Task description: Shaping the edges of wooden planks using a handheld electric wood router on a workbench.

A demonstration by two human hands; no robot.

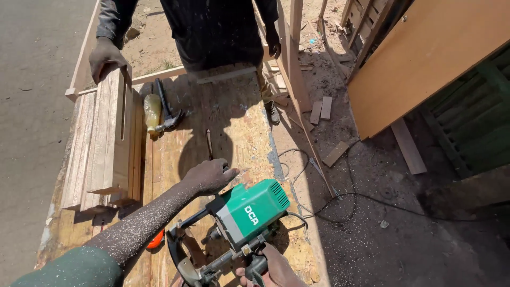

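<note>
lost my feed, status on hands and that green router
Left hand and right hand both gripping green router handles. Router on workbench. Co-worker's hand on plank stack.

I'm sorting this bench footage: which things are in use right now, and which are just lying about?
In use:
- green electric router with black handles, gripped by left hand and right hand
- sawdust-covered board worktop under it

Lying about:
- claw hammer
- yellowish plastic bottle
- stack of pale wooden planks, touched by another person's hand
- wood offcuts on the ground

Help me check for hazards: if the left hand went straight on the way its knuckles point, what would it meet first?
Probably the thin dark tool lying on the workbench, just beyond the left hand; depth is uncertain.
</note>
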